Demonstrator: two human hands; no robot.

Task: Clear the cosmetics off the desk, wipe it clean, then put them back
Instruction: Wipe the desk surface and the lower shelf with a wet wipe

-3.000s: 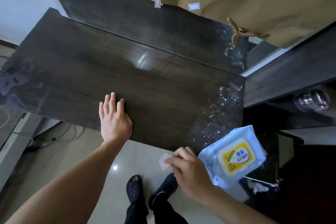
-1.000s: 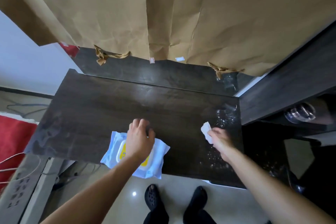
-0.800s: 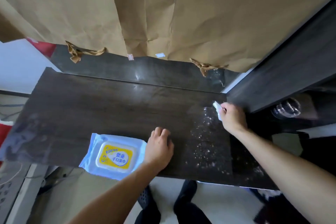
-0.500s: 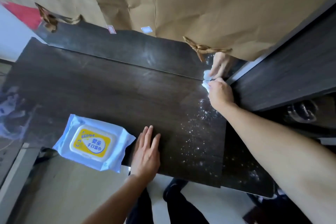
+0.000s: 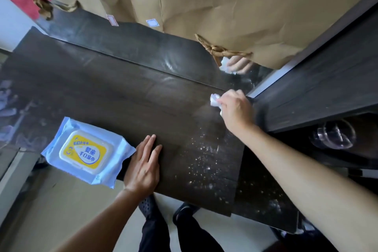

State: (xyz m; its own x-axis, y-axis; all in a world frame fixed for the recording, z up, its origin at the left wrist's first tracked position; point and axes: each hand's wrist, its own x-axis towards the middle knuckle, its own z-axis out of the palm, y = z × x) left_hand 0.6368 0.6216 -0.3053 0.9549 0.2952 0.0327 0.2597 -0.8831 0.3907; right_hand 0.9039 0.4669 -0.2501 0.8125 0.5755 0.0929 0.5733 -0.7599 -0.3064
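**Wiping the far right corner of the desk**

Resting flat at the desk's near edge, the left hand lies palm down with fingers together and straight, gripping nothing. Just to its left, a pale blue pack of wet wipes with a yellow lid overhangs that same near edge, its corner touching the hand. White specks are scattered over the dark wood toward the near right corner. Farther back, the right hand is clenched around a crumpled white wipe, pressing it to the surface by the far right corner. Beyond the far edge, a glossy dark back panel mirrors the hand and wipe beneath hanging brown paper.
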